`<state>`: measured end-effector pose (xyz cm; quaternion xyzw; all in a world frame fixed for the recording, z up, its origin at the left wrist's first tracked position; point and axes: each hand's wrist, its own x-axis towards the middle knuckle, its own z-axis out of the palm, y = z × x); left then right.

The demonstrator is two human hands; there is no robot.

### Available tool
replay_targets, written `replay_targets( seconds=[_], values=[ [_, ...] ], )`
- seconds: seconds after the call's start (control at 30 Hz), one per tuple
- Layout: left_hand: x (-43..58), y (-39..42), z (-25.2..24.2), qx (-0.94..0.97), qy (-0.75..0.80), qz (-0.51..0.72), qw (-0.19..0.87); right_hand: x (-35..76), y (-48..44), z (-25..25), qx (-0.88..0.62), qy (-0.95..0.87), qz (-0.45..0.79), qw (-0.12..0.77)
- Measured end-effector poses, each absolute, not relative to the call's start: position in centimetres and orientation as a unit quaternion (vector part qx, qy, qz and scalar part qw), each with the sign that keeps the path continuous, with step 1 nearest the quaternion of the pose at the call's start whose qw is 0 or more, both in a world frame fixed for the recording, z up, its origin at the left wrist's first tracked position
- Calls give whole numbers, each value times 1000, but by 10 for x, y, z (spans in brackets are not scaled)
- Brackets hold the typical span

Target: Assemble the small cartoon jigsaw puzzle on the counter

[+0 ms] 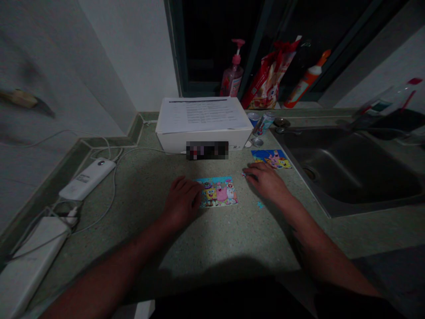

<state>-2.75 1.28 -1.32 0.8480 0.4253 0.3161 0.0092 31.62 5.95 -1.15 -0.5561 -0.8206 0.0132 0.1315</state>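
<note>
Well, at the far left, along the wall side of the tabletop (149,212), lie a white power strip (88,179) and its cable (114,190). Next, the left hand (183,201) rests flat with fingers a little apart, its fingertips touching the left side of a cartoon jigsaw puzzle (219,192), and it seems to grip nothing. The puzzle lies near the middle, with a wide stretch of tabletop between it and the near edge. Behind it stands a white box (203,139) with papers on top. Just right of the puzzle, the right hand (265,181) curves downward, and a small piece (245,174) is at its fingertips; I cannot tell if the hand holds it. A loose blue piece (260,204) lies close below this hand. Farther back, a second puzzle picture (271,158) lies almost at the edge of the steel sink (345,146).
</note>
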Motion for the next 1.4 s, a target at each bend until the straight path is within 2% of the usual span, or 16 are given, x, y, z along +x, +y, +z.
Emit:
replay_targets(
  seconds=[0.63,1.4],
  values=[
    [-34,12,-14,817,490,301,38,313,60,-11,-564,-816,30,127],
    [-36,13,-16,813,475,335,34,310,59,-9,-564,-811,43,147]
  ],
)
